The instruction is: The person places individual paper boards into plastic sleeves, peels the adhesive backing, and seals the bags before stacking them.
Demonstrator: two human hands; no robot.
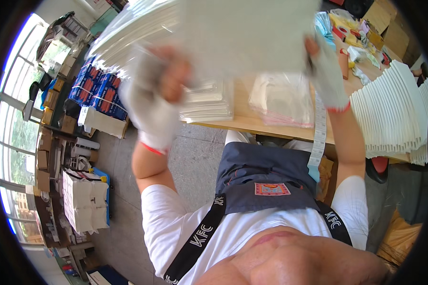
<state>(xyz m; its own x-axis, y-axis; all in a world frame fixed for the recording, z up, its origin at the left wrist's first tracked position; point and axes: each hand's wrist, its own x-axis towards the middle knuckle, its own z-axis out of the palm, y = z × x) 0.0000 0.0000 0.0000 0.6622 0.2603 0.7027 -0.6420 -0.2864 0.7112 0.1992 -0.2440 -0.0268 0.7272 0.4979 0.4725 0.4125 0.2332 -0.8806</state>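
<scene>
A large flat white sheet (249, 38), blurred by motion, is raised above the table in front of me. My right hand (327, 71), in a white glove with bare fingertips and a red cuff, grips its right edge. My left hand (159, 88), gloved the same way, is at the sheet's lower left corner. Its fingers look curled, but they are smeared, and what they hold is unclear. Below the sheet, a stack of white flat packs (207, 102) in clear plastic lies on the wooden table (242, 107). Beside it lies a pile of clear plastic bags (283, 99).
A tall pile of plastic-wrapped white packs (138, 28) rises at the far left. Fanned white packs (383, 111) lie on the right. A label strip (319, 128) hangs over the table edge. Blue boxes (102, 95) and a white bin (85, 199) are at left.
</scene>
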